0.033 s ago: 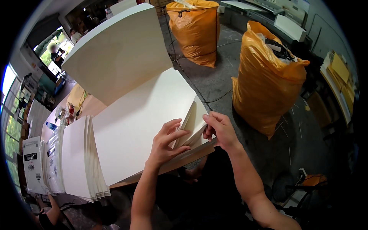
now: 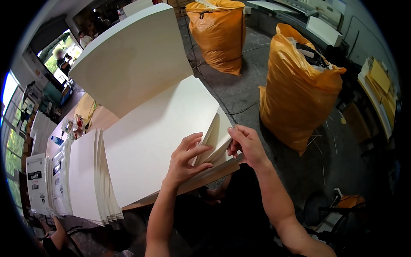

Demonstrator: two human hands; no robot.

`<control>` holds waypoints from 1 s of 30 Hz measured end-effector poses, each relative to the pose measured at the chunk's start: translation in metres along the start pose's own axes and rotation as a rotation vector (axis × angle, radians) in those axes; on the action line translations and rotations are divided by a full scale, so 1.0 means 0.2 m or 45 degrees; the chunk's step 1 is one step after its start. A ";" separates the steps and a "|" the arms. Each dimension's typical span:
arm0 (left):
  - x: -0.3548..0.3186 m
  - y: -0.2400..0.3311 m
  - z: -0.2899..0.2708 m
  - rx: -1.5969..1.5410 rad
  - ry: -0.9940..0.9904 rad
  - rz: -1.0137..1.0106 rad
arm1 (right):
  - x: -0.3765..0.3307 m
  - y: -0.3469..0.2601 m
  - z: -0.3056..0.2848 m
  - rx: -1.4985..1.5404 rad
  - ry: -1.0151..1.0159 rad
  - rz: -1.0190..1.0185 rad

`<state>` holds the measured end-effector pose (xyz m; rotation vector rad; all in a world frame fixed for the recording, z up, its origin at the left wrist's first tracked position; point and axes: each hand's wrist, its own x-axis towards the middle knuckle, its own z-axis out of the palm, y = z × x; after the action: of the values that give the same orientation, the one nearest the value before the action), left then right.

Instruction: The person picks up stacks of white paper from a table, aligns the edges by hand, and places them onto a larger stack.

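Observation:
A broad stack of large white paper sheets (image 2: 154, 132) lies in front of me, its right corner lifted and fanned into separate layers. My left hand (image 2: 184, 160) rests against these raised sheets with its fingers spread, partly along the gap between layers. At the corner, my right hand (image 2: 248, 145) pinches the edge of some sheets between thumb and curled fingers; how many is hidden. Behind the stack stands a tall, thick block of white paper (image 2: 137, 60), slightly curved. Several overlapping bundles of white sheets (image 2: 85, 175) lie just to the left.
Plastic-wrapped packages (image 2: 62, 180) stand at the far left, beside another person's arm (image 2: 58, 235). Two stuffed orange sacks, one near (image 2: 295, 90) and one farther back (image 2: 218, 38), stand on the floor among paper strips. Small items (image 2: 70, 126) lie on the table (image 2: 105, 118).
The white package at the far left has shifted slightly, near the other person's hand. My hands and the lifted sheets look almost unchanged.

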<state>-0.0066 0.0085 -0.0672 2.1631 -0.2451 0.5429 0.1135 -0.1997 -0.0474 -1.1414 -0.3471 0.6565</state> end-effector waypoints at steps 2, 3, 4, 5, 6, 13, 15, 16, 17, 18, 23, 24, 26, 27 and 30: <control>0.00 -0.01 0.00 0.004 -0.004 0.007 | -0.01 0.01 0.00 0.044 0.016 -0.014; -0.01 -0.03 0.00 0.018 -0.002 0.015 | -0.02 0.02 0.00 -0.046 0.078 -0.029; -0.02 -0.04 0.00 0.032 0.000 0.023 | -0.02 0.05 0.01 -0.137 0.140 -0.044; -0.02 -0.02 0.01 0.003 0.060 -0.017 | -0.02 0.07 0.02 -0.225 0.203 -0.059; -0.02 0.01 0.03 -0.025 0.119 -0.058 | -0.01 0.08 0.02 -0.295 0.215 -0.102; 0.00 0.02 -0.01 0.172 0.007 0.095 | 0.03 0.03 0.05 0.105 0.056 0.015; 0.00 0.04 0.00 0.174 0.011 0.079 | 0.03 0.02 0.05 0.103 0.047 0.013; 0.01 0.05 0.01 0.174 0.012 0.071 | 0.03 0.02 0.05 0.103 0.044 0.013; 0.00 0.04 0.01 0.152 0.023 0.074 | 0.03 0.02 0.04 0.099 0.030 0.007; 0.00 0.01 0.01 0.130 0.034 0.077 | 0.03 0.03 0.03 0.095 0.017 0.001; -0.01 -0.01 0.02 0.024 0.076 0.018 | 0.01 0.05 0.02 -0.142 0.073 -0.097; -0.01 0.01 0.02 0.019 0.108 -0.020 | 0.01 0.08 0.02 -0.406 0.128 -0.175; -0.02 0.02 0.03 0.046 0.132 -0.036 | 0.01 0.08 0.03 -0.478 0.170 -0.174; -0.02 0.01 0.02 0.077 0.125 -0.014 | 0.00 0.04 0.05 -0.288 0.158 -0.095; -0.01 -0.01 0.02 0.157 0.066 0.080 | 0.03 0.03 0.04 0.106 0.042 -0.048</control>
<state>-0.0061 0.0066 -0.0715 2.2634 -0.2581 0.6644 0.1110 -0.1888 -0.0505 -1.0627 -0.3099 0.6133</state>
